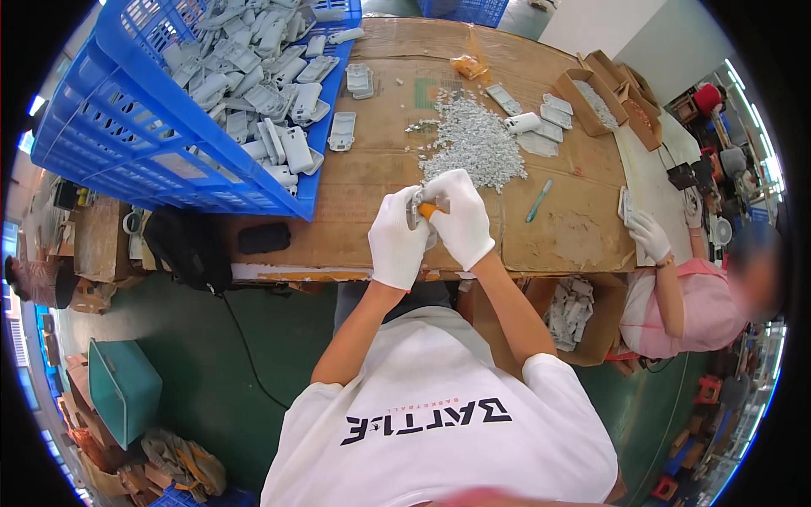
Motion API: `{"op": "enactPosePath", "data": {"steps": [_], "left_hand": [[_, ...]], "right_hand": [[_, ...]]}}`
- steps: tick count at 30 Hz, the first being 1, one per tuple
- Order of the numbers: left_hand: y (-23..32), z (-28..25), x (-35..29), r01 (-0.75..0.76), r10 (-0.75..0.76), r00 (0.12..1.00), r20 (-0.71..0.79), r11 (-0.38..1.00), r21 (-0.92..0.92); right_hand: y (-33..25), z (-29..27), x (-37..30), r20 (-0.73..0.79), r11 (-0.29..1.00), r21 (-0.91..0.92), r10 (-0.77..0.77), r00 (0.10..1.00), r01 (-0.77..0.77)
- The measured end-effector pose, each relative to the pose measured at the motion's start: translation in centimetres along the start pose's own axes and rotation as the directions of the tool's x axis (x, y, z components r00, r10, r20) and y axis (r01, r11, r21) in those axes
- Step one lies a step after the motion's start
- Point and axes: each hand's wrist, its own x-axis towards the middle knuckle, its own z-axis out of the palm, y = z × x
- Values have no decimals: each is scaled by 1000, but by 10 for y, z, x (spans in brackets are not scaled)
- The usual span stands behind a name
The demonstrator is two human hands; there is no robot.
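Note:
My left hand (pixel 396 242), in a white glove, is closed around a small grey-white plastic casing (pixel 416 205), mostly hidden by the fingers. My right hand (pixel 462 221), also gloved, curls in against it from the right. A short orange piece (pixel 430 209) shows by my right thumb; whether it is a tool's handle or a finger cover I cannot tell. Just beyond both hands spreads a heap of small whitish plastic parts (pixel 477 144). Several pale casings lie around that heap, including a white one (pixel 522 123) on its right side.
A blue plastic crate (pixel 177 156) full of pale casings tilts at the left. A dark pouch (pixel 263 238), a teal pen (pixel 538 201) and an orange bag (pixel 470 68) lie on the cardboard-covered table (pixel 574 237). Small-part boxes (pixel 591 103) stand far right. A co-worker's gloved hand (pixel 649 234) holds a casing.

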Motion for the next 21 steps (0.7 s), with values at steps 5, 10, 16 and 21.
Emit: {"op": "enactPosePath", "data": {"steps": [5,10,16,21], "left_hand": [[-2,-5,5,-92,92,994,55,996,-4],[-10,-4,12,-132,130,987,91,991,12],[-10,1,5,-80,80,995,62,997,-1],[-3,-3,11,-37,38,996,77,999,-13]], "right_hand": [[17,-4,4,161,954,161,229,960,-255],[8,5,-7,43,995,32,97,994,-99],[7,3,-12,54,993,-13,121,991,-120],[-6,-8,-11,121,952,73,287,950,-297]]}}
